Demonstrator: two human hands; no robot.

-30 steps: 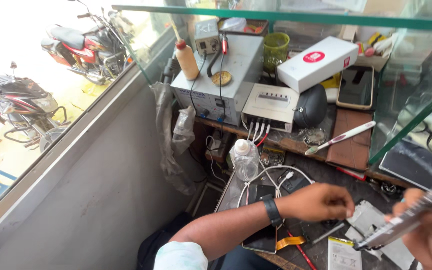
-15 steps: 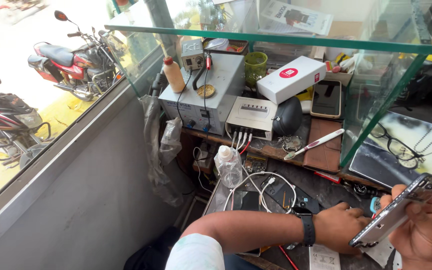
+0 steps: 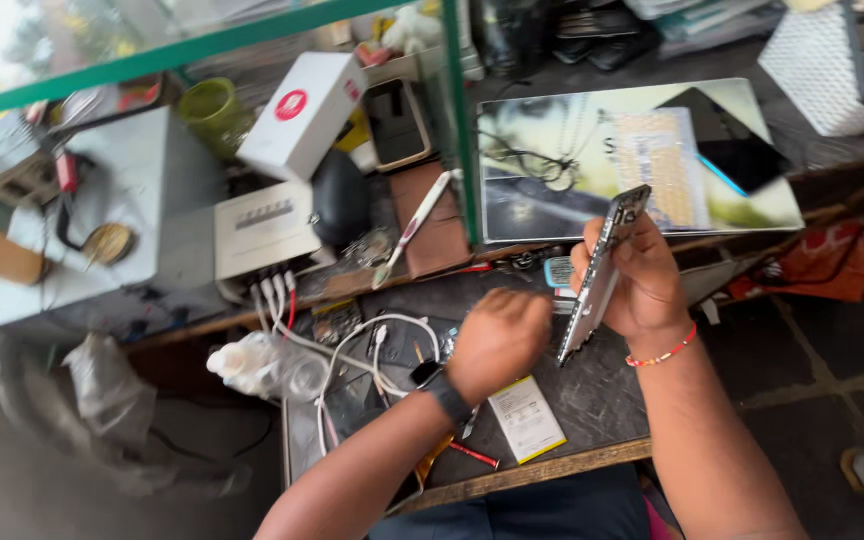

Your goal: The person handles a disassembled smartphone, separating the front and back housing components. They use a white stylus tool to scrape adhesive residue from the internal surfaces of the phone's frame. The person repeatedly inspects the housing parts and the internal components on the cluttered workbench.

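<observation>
Grip, right hand [image 3: 642,285]: fingers wrapped round a slim dark smartphone with a metal edge [image 3: 600,275], held tilted and edge-on above the dark, scuffed table [image 3: 602,395]; a red-and-white bead bracelet [image 3: 664,352] sits on that wrist. Grip, left hand [image 3: 497,340]: clenched into a loose fist just beside the phone's lower end; whether it pinches anything cannot be told. A black wristwatch [image 3: 440,388] is on that forearm. On the table near the left wrist: a small white-and-yellow printed card [image 3: 525,418], a red-handled tool [image 3: 472,455], and looped white cables [image 3: 352,350]. Further back: a white box-shaped unit with plugged leads [image 3: 264,228], a white cardboard box with a red disc [image 3: 302,112], and a green cup [image 3: 210,108].
</observation>
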